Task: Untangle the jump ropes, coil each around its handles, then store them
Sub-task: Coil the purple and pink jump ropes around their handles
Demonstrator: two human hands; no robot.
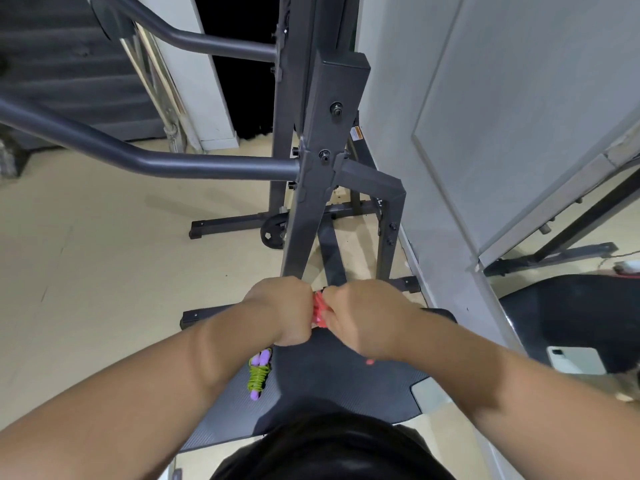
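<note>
Dark garment (332, 452) at 6 o'clock, both forearms reaching toward 12. Left hand (280, 310) and right hand (360, 317) meet fist to fist, fingers clenched around a red jump rope (318, 310) bunched between them; its handles are hidden. Green rope (258, 374), purple handles, lies coiled on the ribbed pad (346, 386), at 7 o'clock of the hands. Judgement: one rope wound, red one mid-coil, storing not yet done. Machine frame (311, 168) stands close at 12 o'clock and may crowd loose cord. Phone (575, 360) at 3 o'clock.
</note>
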